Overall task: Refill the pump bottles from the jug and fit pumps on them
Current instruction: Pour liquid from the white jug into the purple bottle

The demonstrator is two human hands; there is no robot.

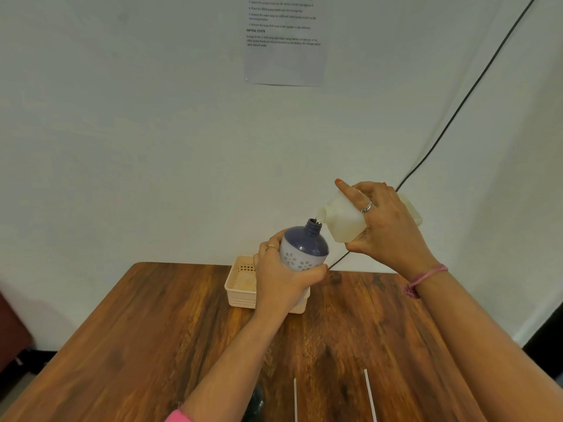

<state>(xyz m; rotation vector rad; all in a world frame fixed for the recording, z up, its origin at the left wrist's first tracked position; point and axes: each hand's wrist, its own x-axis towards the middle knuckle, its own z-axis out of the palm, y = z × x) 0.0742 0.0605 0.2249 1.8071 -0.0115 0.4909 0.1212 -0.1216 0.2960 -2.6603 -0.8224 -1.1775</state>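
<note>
The left hand (281, 278) has its grip wrapped around the blue-topped pump bottle (304, 248), held up above the wooden table (152, 330) in front of a cream basket (240, 284). The right hand (387, 226) clasps the pale jug (341, 217), tipped sideways so its spout sits just beside the bottle's open neck. Two thin white tubes (370, 394) lie near the table's front edge.

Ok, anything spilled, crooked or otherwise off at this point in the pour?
Nothing spilled on the table. The left hand holds the bottle tilted in mid-air, not standing, while the right hand tips the jug spout at its open neck. That free-hand pour is the only risky-looking thing.
</note>
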